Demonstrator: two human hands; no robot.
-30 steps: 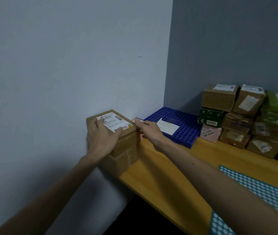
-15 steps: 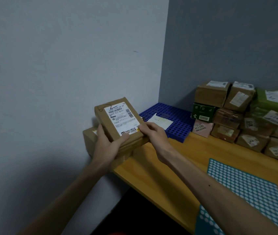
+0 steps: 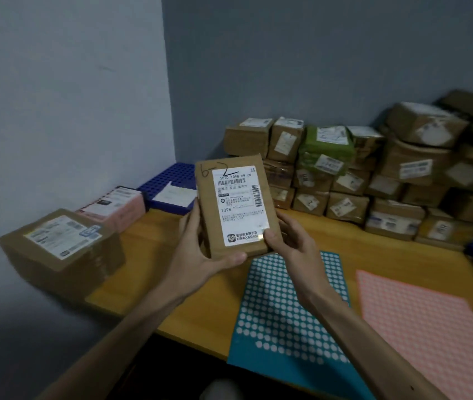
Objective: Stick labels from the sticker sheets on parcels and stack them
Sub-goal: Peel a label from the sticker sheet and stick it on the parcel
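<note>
We hold one flat brown parcel [image 3: 235,206] in both hands, raised above the table [image 3: 157,255] about midway between its left and right edges. The left hand [image 3: 200,255] grips the parcel's lower left side, with the thumb laid along the near bottom edge and the fingers behind. The right hand [image 3: 290,243] grips the lower right side, with the thumb pressed on the bottom corner of the shipping label [image 3: 239,206]. Neither hand is free.

The parcel's long axis runs up and away from us, with the labelled face tilted toward the camera. No coloured sticker shows on that face.

The teal sticker sheet [image 3: 281,313] lies flat at the near edge of the table, directly below and nearer to us than the parcel. The right forearm crosses above this sheet, so we judge the right hand to be the nearer one for peeling a label. The pink sticker sheet [image 3: 420,327] lies just beside it, toward the right edge.

A brown box [image 3: 59,246] sits at the near left corner, overhanging the left edge. A pink box [image 3: 114,206] sits behind it, and a blue tray [image 3: 169,180] occupies the far left corner. A pile of parcels [image 3: 374,174] lines the far edge.

We judge that the left hand must take the parcel alone before the right hand lets go
</note>
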